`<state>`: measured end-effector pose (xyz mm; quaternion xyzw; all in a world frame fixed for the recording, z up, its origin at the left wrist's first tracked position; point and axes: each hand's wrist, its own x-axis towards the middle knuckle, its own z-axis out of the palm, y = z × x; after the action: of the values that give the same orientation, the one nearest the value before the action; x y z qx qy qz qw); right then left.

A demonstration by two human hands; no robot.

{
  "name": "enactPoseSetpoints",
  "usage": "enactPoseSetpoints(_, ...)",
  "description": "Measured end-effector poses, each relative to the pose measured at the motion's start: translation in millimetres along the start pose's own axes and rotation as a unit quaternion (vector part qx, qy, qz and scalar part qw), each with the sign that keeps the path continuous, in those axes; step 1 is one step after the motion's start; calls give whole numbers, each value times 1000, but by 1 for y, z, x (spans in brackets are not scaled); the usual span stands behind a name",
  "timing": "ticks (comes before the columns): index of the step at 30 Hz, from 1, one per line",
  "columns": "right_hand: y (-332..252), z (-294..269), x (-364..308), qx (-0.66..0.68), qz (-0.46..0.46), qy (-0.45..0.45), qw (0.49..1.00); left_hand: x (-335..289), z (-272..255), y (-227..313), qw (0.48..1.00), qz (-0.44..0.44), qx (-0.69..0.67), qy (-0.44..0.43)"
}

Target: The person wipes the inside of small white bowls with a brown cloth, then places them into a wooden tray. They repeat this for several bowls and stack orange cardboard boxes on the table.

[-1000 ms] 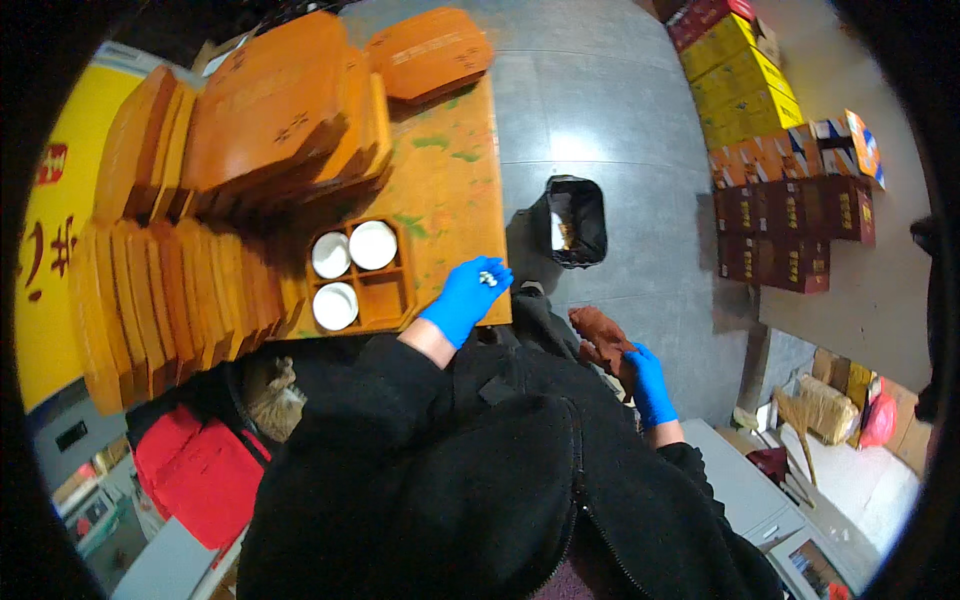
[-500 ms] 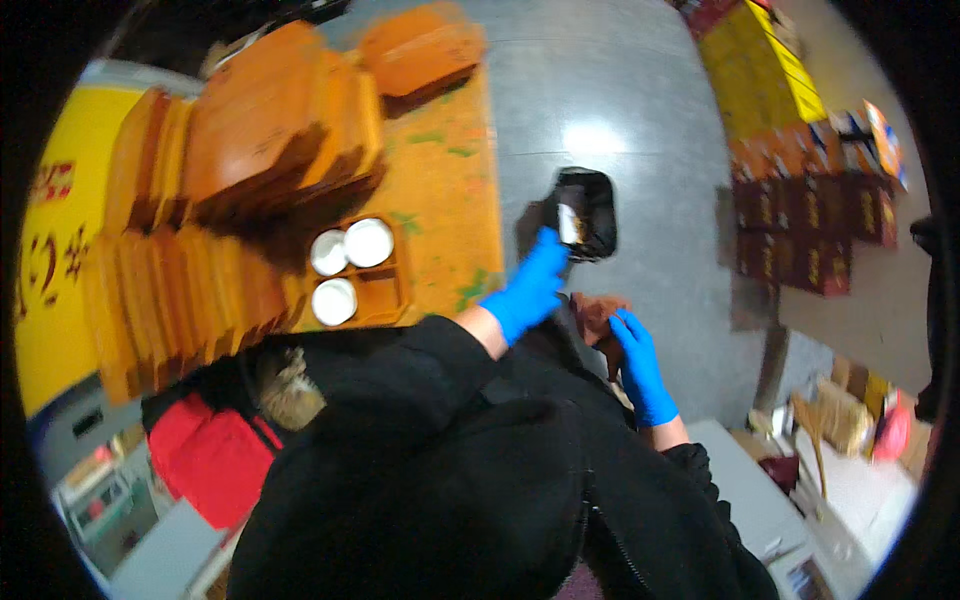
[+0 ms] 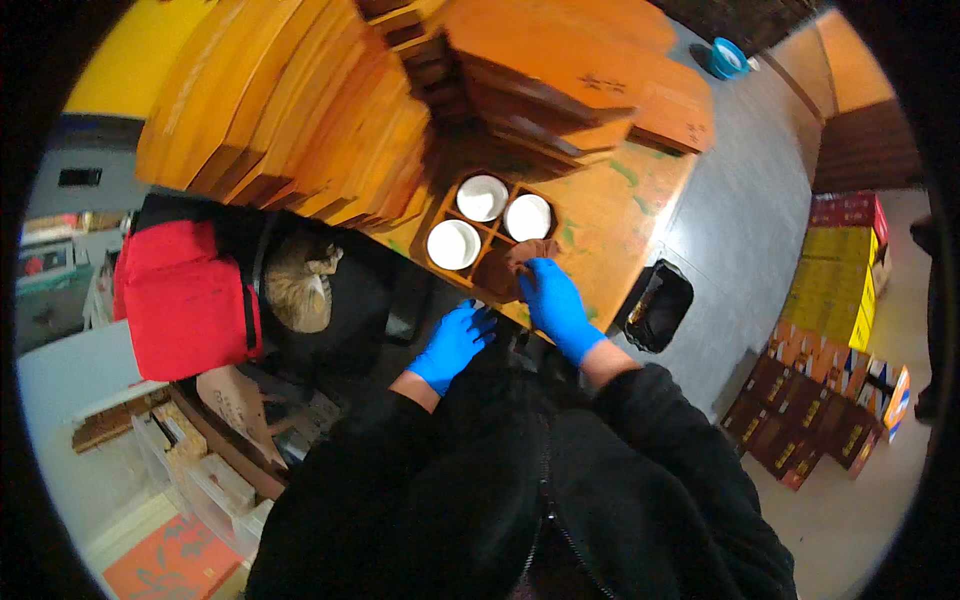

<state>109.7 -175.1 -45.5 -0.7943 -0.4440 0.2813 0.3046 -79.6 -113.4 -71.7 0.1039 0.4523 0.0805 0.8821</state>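
A square wooden box (image 3: 437,262) with several compartments stands on the orange painted table. Three round white containers (image 3: 482,198) fill three of its compartments. My right hand (image 3: 560,308), in a blue glove, pinches a brown cloth (image 3: 508,268) at the near right compartment. Part of the cloth hangs into that compartment, and the fingers cover some of it. My left hand (image 3: 455,345), gloved in blue too, hovers just short of the table's front edge below the box. Its fingers are slightly bent and apart, with nothing visible in them.
Stacked orange wooden boards (image 3: 290,110) crowd the table's left and back. A black-lined bin (image 3: 661,306) stands on the floor at the table's right. A cat (image 3: 302,290) lies beside a red bag (image 3: 185,300) at left. Stacked cartons (image 3: 800,400) stand far right.
My view has turned leftward to the table. My right hand has brought the brown cloth from beside the bin into the box. My left hand has drawn back from the bin to the table's front edge.
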Motion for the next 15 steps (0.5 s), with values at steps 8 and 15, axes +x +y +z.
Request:
enactPoseSetpoints(8, -7, 85, 46, -191, -33, -217, 957, 32, -9, 0, 998, 60, -21, -12)
enactPoseSetpoints(15, 9, -36, 60, -133, -109, -481, 860, 19, 3, 41, 955, 85, 271, 84)
